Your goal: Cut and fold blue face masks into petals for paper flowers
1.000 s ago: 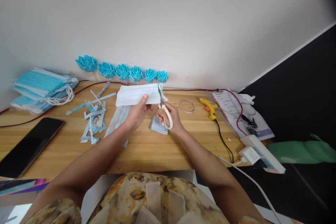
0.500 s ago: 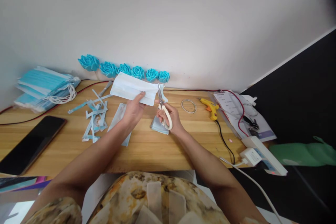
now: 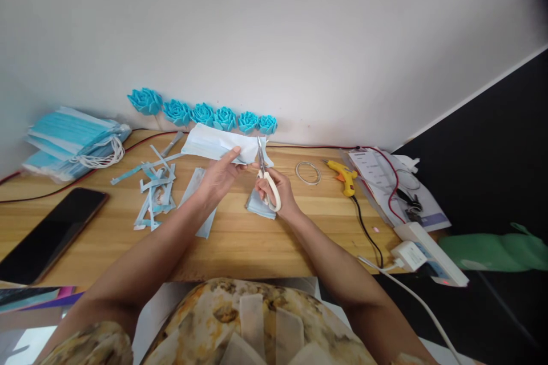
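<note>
My left hand [image 3: 219, 177] grips a pale blue face mask [image 3: 214, 144] by its lower edge and holds it above the wooden table [image 3: 240, 239]. My right hand [image 3: 276, 193] is closed round the white handles of a pair of scissors [image 3: 266, 178]. The blades point up at the mask's right end. A small strip of the mask [image 3: 266, 155] hangs just right of the blades. A folded blue piece [image 3: 257, 206] lies under my right hand.
Blue fabric roses [image 3: 205, 114] line the wall. Cut strips [image 3: 154, 191] lie left of centre, a stack of masks [image 3: 72, 140] at far left, a phone [image 3: 51, 234] in front. A wire ring [image 3: 307, 172], yellow glue gun [image 3: 342, 175], papers [image 3: 385, 177] and power strip [image 3: 428, 251] sit at right.
My left hand has tipped the mask from facing me to nearly flat. The scissors stay at its right end.
</note>
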Demonstrator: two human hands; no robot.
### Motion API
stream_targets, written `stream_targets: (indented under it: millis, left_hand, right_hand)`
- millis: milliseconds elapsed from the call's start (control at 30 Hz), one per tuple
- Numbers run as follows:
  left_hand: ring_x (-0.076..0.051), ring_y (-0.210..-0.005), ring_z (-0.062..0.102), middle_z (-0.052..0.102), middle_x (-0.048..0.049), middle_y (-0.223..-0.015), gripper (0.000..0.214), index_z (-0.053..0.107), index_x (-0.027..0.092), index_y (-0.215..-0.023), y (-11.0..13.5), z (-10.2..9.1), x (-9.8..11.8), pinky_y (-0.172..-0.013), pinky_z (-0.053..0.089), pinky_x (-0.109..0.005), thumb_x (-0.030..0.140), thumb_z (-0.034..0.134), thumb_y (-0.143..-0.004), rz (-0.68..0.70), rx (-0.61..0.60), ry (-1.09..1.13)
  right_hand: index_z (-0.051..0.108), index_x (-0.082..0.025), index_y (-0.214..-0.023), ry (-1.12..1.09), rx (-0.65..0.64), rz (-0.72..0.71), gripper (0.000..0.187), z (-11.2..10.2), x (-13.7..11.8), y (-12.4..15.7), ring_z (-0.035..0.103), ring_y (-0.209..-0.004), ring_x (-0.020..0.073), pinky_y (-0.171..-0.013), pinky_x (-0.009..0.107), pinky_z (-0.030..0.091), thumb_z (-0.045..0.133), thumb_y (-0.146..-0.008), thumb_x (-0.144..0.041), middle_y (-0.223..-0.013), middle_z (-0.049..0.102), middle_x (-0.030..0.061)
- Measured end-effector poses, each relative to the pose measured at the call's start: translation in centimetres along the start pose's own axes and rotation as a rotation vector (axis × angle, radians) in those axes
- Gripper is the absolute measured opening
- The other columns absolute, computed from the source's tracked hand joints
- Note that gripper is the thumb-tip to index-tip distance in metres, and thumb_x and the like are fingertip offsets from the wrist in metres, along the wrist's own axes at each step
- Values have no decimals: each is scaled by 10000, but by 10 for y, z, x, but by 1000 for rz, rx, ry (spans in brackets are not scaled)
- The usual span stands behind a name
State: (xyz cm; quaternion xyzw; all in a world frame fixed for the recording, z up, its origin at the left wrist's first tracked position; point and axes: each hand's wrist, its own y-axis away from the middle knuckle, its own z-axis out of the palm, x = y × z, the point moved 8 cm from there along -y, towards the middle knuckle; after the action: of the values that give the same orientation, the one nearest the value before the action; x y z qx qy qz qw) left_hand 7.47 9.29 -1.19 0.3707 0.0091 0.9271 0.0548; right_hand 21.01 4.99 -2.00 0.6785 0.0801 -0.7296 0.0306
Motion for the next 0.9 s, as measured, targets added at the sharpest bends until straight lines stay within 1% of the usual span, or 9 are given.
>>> stream_targets:
  millis: [67, 167, 333, 467, 567, 667, 800, 900]
  left_hand:
    - [-133, -738, 652, 729, -29, -882, 265, 690, 132, -908, 0, -1, 1, -547, 478, -232, 252, 838, -723, 8, 24, -13]
    - [-127, -726, 641, 725, -30, -883, 252, 688, 130, -923, 2, 1, 3, -525, 460, -228, 269, 816, -755, 27, 28, -4]
    - [-118, -717, 648, 723, -27, -880, 235, 683, 139, -936, 5, 5, 6, -504, 460, -214, 286, 796, -793, 49, 12, 30]
    - [-114, -684, 648, 722, -18, -868, 231, 684, 152, -950, 6, 5, 8, -489, 461, -210, 304, 783, -807, 66, -2, 51]
    - [-121, -671, 645, 719, -20, -866, 253, 684, 145, -953, 7, 6, 8, -513, 480, -225, 326, 779, -805, 75, -3, 34]
    - [-133, -692, 652, 710, -19, -840, 269, 676, 139, -921, 11, 9, 7, -547, 503, -239, 329, 799, -777, 89, 20, 12]
    - [-152, -733, 666, 707, -11, -855, 269, 664, 161, -932, 16, 13, 6, -575, 517, -250, 303, 811, -757, 127, 13, -12]
    - [-171, -775, 686, 721, -21, -899, 271, 660, 171, -959, 18, 15, 1, -607, 521, -259, 299, 802, -768, 124, -11, -47]
  right_hand:
    - [677, -176, -1116, 12, -14, 3, 525, 0, 0, 0, 447, -440, 66, -436, 216, 349, 732, -741, -539, -626, 584, -55]
    - [663, -177, -1158, 44, -46, -8, 571, 1, -4, 1, 489, -502, 84, -477, 227, 386, 726, -744, -565, -679, 603, -35]
    - [650, -186, -1150, 74, -49, -24, 573, 0, -9, 2, 529, -567, 100, -529, 242, 421, 723, -744, -583, -751, 633, -11]
    - [646, -194, -1071, 71, -41, -3, 537, 0, -9, 2, 530, -556, 103, -509, 242, 415, 724, -733, -604, -739, 616, -15]
    - [629, -195, -935, 79, -36, 7, 507, 1, -9, 1, 522, -545, 103, -501, 245, 405, 727, -715, -641, -717, 605, -15]
    - [593, -188, -800, 109, -14, 8, 522, -1, -8, 1, 523, -545, 111, -513, 255, 404, 727, -693, -681, -673, 591, -7]
    - [595, -191, -803, 122, 21, -11, 551, -6, -7, 0, 533, -562, 126, -529, 263, 409, 713, -689, -718, -643, 568, -11]
    - [603, -194, -815, 133, 60, -24, 565, -10, -8, -1, 536, -565, 131, -533, 270, 415, 697, -693, -738, -669, 598, 1]
